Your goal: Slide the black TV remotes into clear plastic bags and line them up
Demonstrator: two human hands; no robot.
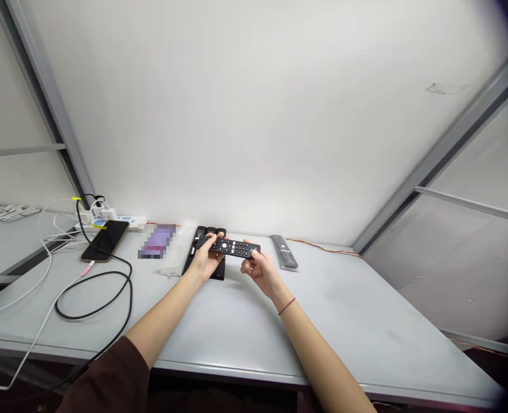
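A black remote control (pixel 235 248) is held level above the table, its buttons facing up. My left hand (pixel 206 258) is closed around its left end, thumb on top. At its right end, my right hand (pixel 260 269) pinches the remote between thumb and fingers. Behind and below my left hand lie several more black remotes (pixel 217 274) side by side, partly hidden by the hand. Right of my hands, another remote (pixel 284 252) in a clear plastic sleeve rests on the table.
Left of the remotes lie clear plastic bags (pixel 179 252) and a blurred purple item (pixel 157 241). Further left are a phone (pixel 105 241), a white power strip (pixel 133 221) with chargers, and a looped black cable (pixel 131 292). A wall (pixel 254 115) rises behind the grey table (pixel 237 338).
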